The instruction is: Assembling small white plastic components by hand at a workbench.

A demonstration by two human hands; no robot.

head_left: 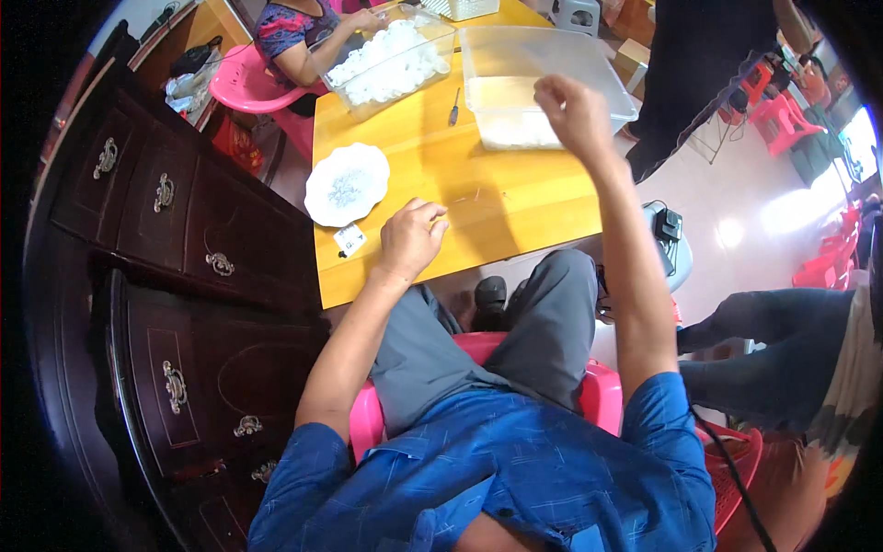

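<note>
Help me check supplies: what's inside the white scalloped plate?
The white scalloped plate holds a scatter of small grey pieces, too small to identify; whatever lies beneath them is covered.

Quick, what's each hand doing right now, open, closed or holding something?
Left hand: half-curled at the wooden table; can't tell if holding anything.
Right hand: curled by the clear plastic bin; can't tell if holding anything.

A yellow wooden counter (543, 198) fills the middle of the room — left of it stands a dark cabinet (248, 216) with ornate metal handles (164, 192). Beside the counter's far left edge is a pink plastic chair (241, 85); beyond its far edge, a grey stool (577, 13). Right of the counter, light glares off a pale, glossy floor (713, 195) — another pink chair (786, 124) stands farther out.
</note>
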